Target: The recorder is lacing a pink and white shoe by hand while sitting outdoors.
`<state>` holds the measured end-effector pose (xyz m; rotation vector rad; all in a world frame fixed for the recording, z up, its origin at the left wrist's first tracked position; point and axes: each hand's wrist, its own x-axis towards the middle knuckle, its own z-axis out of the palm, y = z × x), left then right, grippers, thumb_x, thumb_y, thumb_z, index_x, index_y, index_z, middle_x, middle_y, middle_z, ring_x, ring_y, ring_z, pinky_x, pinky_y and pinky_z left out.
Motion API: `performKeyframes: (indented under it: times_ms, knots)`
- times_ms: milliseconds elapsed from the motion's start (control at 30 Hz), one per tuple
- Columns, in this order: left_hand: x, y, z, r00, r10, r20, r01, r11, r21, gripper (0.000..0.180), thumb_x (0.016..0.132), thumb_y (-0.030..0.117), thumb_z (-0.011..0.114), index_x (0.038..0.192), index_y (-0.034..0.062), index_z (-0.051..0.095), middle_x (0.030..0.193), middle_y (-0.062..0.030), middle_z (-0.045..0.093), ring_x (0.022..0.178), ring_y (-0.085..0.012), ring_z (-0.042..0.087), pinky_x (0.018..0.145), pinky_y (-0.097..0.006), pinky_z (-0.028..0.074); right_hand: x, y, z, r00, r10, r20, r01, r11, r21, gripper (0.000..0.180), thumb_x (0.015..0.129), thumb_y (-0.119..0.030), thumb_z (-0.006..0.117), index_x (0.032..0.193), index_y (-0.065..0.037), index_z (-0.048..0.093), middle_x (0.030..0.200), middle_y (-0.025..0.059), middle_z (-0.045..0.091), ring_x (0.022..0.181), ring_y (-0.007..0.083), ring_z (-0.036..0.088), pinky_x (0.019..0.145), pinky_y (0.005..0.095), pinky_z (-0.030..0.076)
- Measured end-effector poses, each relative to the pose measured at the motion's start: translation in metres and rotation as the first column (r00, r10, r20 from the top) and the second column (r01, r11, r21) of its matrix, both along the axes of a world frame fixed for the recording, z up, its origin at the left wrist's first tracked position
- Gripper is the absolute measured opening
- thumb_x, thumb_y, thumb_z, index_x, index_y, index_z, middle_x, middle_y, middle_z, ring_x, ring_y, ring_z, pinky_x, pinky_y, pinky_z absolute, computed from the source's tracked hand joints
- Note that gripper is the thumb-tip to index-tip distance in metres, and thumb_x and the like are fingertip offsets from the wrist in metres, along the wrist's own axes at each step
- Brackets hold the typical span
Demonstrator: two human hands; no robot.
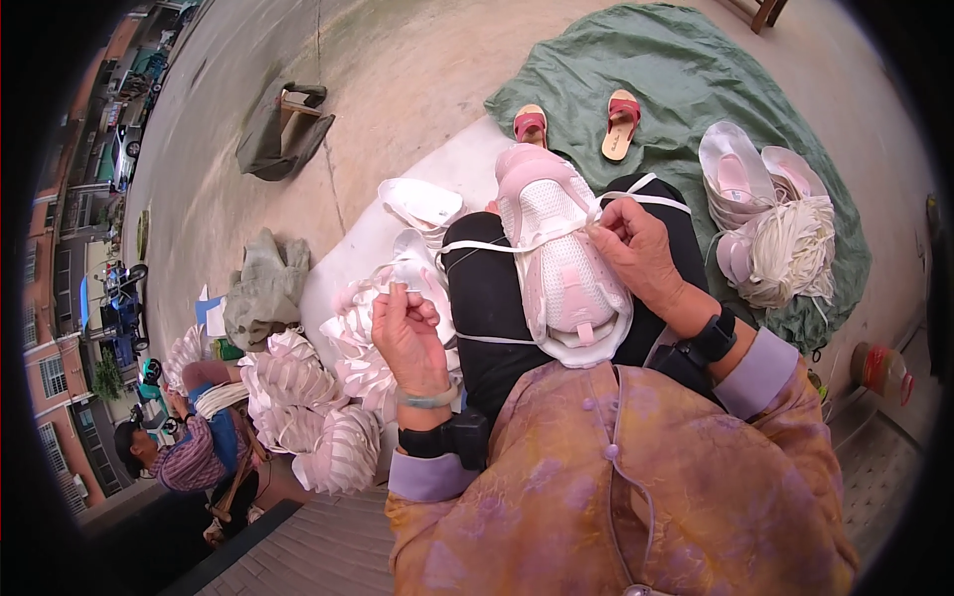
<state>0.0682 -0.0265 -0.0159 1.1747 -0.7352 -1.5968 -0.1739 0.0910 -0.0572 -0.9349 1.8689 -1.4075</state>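
A pink and white shoe upper (564, 248) lies lengthwise across my lap between my black-trousered knees. A flat white lace (487, 245) crosses its middle and trails off over both thighs. My right hand (641, 248) pinches the lace at the upper's right edge, where it forms a small loop. To the left of the upper, my left hand (409, 333) is raised with its fingertips pressed together. What it holds, if anything, is too small to make out.
Stacked uppers (363, 308) lie on a pale sheet at my left. More uppers (735, 179) and a white lace bundle (795, 248) rest on a green cloth (661, 60) at right. Red sandals (622, 124) stand ahead. Another person (194, 452) sits at far left.
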Motion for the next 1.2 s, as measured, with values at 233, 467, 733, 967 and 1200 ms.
performKeyframes:
  times_ms: [233, 467, 733, 967, 1200]
  knots:
    - [-0.050, 0.023, -0.020, 0.888, -0.449, -0.093, 0.458, 0.881, 0.121, 0.009, 0.089, 0.013, 0.060, 0.088, 0.0043, 0.058, 0.074, -0.0055, 0.064, 0.058, -0.0120, 0.061, 0.048, -0.020, 0.044, 0.002, -0.002, 0.034, 0.731, 0.235, -0.641, -0.356, 0.932, -0.064, 0.027, 0.072, -0.026, 0.068, 0.094, -0.011, 0.062, 0.080, 0.0025, 0.053, 0.076, 0.0222, 0.052, 0.075, 0.0384, 0.039]
    - [-0.057, 0.023, -0.030, 0.822, -0.549, 0.148, 0.552, 0.833, 0.024, 0.012, 0.089, 0.013, 0.060, 0.083, 0.0035, 0.059, 0.072, -0.0026, 0.063, 0.055, -0.0056, 0.056, 0.048, -0.016, 0.040, 0.008, -0.014, 0.040, 0.312, 0.353, -0.882, -0.523, 0.839, 0.150, 0.040, 0.069, -0.035, 0.069, 0.101, -0.013, 0.059, 0.086, 0.0030, 0.050, 0.083, 0.0212, 0.050, 0.084, 0.0447, 0.035]
    - [-0.074, 0.021, -0.036, 0.861, -0.453, 0.231, 0.486, 0.867, -0.111, 0.014, 0.091, 0.013, 0.057, 0.080, 0.0045, 0.056, 0.069, 0.0022, 0.056, 0.053, -0.0018, 0.045, 0.047, -0.016, 0.034, 0.008, -0.015, 0.040, 0.397, 0.368, -0.841, -0.462, 0.871, 0.164, 0.050, 0.068, -0.034, 0.068, 0.109, -0.008, 0.056, 0.088, 0.0049, 0.051, 0.085, 0.0223, 0.049, 0.086, 0.0430, 0.034]
    - [-0.078, 0.019, -0.053, 0.835, -0.395, 0.384, 0.490, 0.851, -0.189, 0.015, 0.091, 0.012, 0.057, 0.078, 0.0040, 0.054, 0.067, 0.0036, 0.053, 0.054, -0.0011, 0.043, 0.047, -0.016, 0.034, 0.008, -0.015, 0.037, 0.428, 0.357, -0.830, -0.470, 0.873, 0.133, 0.051, 0.068, -0.033, 0.068, 0.110, -0.007, 0.056, 0.089, 0.0057, 0.051, 0.085, 0.0228, 0.048, 0.086, 0.0424, 0.034]
    - [-0.083, 0.018, -0.057, 0.797, -0.336, 0.501, 0.510, 0.819, -0.262, 0.014, 0.091, 0.010, 0.057, 0.081, 0.0011, 0.055, 0.067, 0.0041, 0.053, 0.054, -0.0027, 0.043, 0.048, -0.018, 0.035, 0.008, -0.015, 0.036, 0.434, 0.354, -0.828, -0.466, 0.875, 0.130, 0.052, 0.068, -0.033, 0.068, 0.111, -0.007, 0.055, 0.088, 0.0057, 0.050, 0.085, 0.0228, 0.048, 0.086, 0.0425, 0.034]
